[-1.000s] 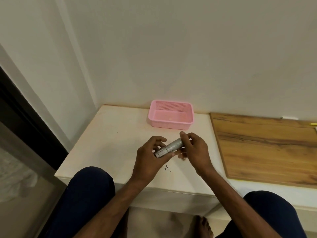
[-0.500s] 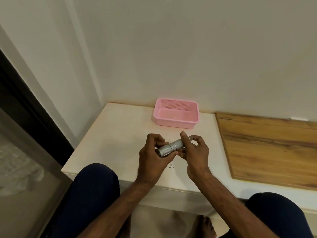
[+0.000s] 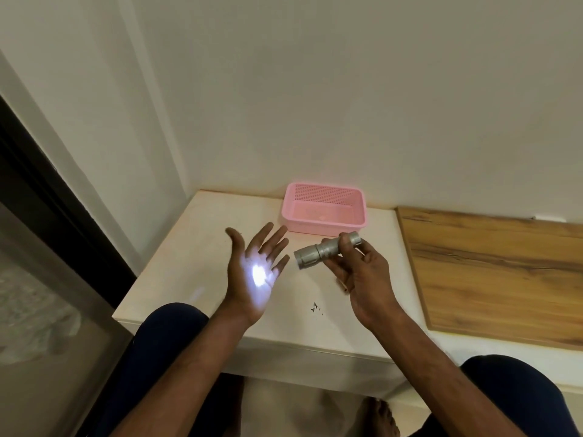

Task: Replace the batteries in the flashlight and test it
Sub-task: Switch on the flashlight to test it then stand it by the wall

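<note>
Scene: a head-worn view looking down at a person seated at a low white table [image 3: 195,247] set into a wall corner.

Flashlight: a short silver metal cylindrical flashlight [image 3: 325,252] is held in the air above the middle of the table. It lies roughly level, with its wider lens end pointing towards 9 o'clock.

Right hand: the right hand [image 3: 366,279] grasps the rear half of the flashlight's barrel, the thumb across the top and the fingers curled beneath.

Left hand: the left hand [image 3: 255,272] is released and holds nothing. Its palm is turned up towards the lens and its fingers are straight and spread. It hovers just beside the flashlight's head, at its 9 o'clock, without touching it.

Light: a bright white spot [image 3: 258,274] glows on the left palm. A fainter patch falls on the table at the hand's 8 o'clock.

Basket: a pink rectangular plastic basket [image 3: 315,227] with perforated walls sits at the table's 12 o'clock, against the wall.

Board: a brown wood-grain board [image 3: 492,272] lies flat at 3 o'clock.

Marks: small dark specks [image 3: 316,308] dot the table at the flashlight's 6 o'clock.

Legs: knees in dark blue trousers show at 7 and 5 o'clock, and a bare foot [image 3: 377,414] at 6 o'clock.
</note>
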